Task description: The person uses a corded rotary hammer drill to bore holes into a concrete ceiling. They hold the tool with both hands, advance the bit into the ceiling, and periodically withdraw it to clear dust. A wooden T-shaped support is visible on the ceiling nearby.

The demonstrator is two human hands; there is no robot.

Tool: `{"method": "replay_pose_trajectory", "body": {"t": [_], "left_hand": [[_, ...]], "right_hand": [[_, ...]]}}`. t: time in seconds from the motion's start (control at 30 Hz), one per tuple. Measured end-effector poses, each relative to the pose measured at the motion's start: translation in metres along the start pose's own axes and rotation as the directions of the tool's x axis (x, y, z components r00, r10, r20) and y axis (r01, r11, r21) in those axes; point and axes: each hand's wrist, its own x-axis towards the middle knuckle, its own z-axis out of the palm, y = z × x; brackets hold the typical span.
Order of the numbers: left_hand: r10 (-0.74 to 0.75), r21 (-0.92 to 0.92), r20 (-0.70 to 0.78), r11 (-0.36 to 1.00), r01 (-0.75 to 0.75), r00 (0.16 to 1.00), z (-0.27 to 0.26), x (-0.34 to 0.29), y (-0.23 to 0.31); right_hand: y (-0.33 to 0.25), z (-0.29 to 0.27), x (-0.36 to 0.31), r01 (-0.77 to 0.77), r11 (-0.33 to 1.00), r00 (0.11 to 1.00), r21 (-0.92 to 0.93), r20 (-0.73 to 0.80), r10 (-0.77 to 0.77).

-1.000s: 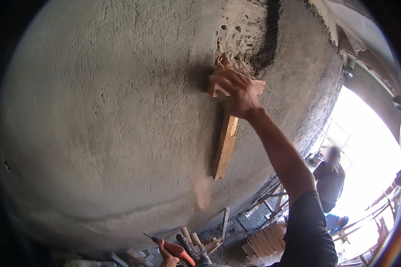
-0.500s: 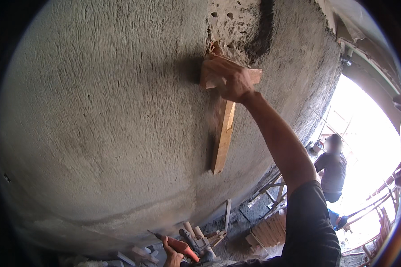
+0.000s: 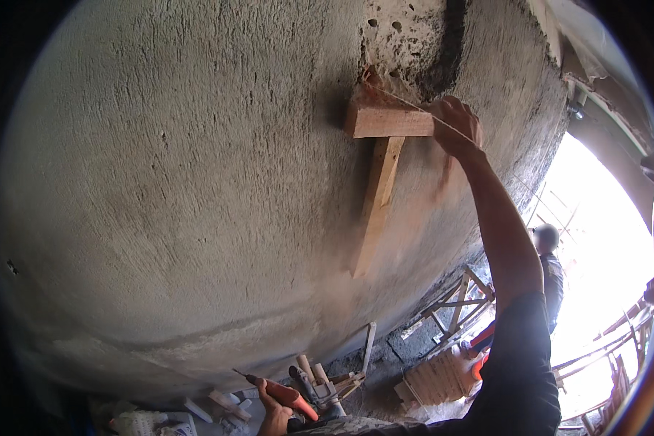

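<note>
My raised right hand (image 3: 456,127) is at the right end of a reddish wooden block (image 3: 394,123), its fingers bent and partly hidden. The block lies against the wall, just below a rough recess (image 3: 407,43), with an upright wooden strip (image 3: 378,196) under it. A thin string (image 3: 407,103) runs slantwise from the recess's lower left corner over the block to my right wrist. Reddish dust hangs in the air below. Low down, my left hand (image 3: 275,416) is closed around an orange-red power drill (image 3: 291,397) whose thin bit points up and left.
The rough grey plaster wall (image 3: 196,182) fills most of the view. Wood offcuts (image 3: 229,407) and a stack of boards (image 3: 436,378) lie at its foot. A wooden trestle (image 3: 458,301) stands at right, near another person (image 3: 551,272) by the bright opening.
My right hand has moved right along the block, from its left part to its right end. Reddish dust now falls below it. The other person has shifted behind my arm.
</note>
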Motion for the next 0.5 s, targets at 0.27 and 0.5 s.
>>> {"method": "replay_pose_trajectory", "body": {"t": [0.27,0.5], "left_hand": [[0.037,-0.067,0.115,0.997,-0.029,0.993,0.024,-0.023,0.012],[0.03,-0.247,0.232,0.969,0.029,0.972,0.031,-0.044,0.017]], "right_hand": [[-0.094,0.005,0.0,0.633,0.649,0.773,0.423,-0.393,-0.498],[0.007,0.063,0.01,0.525,0.851,0.786,-0.007,-0.38,-0.488]]}}
